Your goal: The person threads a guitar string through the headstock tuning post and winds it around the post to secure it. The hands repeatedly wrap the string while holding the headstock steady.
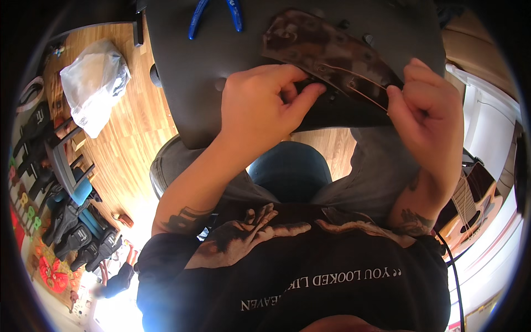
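Note:
A dark brown, glossy guitar headstock lies slantwise on the black work surface. Several black tuning pegs stick out along its edges, one tuning peg on the far side. Copper-coloured strings run from its posts toward my right hand. That hand is closed, pinching a string beside the narrow end of the headstock. At the near edge, my left hand is closed with thumb and index finger together by a tuning peg; what sits between the fingertips is largely hidden.
Blue-handled pliers lie at the far left of the black surface. A plastic bag rests on the wooden floor at left. Black cases stand at lower left. Another guitar is at my right, near a black cable.

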{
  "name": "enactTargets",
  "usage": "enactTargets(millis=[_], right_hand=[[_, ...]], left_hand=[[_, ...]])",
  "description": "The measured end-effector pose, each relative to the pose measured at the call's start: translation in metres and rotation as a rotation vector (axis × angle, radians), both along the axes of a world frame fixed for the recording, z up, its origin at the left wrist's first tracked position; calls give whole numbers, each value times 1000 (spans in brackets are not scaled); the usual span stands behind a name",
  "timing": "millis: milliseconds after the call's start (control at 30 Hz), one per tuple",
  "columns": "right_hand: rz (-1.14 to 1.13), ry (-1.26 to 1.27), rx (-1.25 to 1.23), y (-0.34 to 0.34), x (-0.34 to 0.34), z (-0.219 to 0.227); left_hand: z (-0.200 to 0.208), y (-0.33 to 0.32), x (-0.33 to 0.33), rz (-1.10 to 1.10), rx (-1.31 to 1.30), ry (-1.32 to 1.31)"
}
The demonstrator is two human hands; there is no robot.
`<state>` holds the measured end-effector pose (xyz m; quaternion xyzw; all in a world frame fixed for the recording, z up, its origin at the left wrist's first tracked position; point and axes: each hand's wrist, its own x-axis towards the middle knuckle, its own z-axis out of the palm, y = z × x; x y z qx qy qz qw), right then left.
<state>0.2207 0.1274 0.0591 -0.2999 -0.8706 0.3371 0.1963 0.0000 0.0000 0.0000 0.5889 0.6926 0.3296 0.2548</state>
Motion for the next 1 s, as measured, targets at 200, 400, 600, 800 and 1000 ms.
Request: enactTargets(millis=[200,400,600,800,1000], right_hand=[[3,-10,-6,-1,2,5],[-6,11,32,1,2,2],[-9,-2,11,0,0,1],[-18,-2,-16,-2,2,4],[22,27,7,1,2,1]], left_hand=[[-34,-1,12,-15,538,365],[3,6,-12,-18,-87,5],[-5,3,-5,95,-20,-124],[-36,1,9,-153,461,264],[4,5,-11,-47,186,34]])
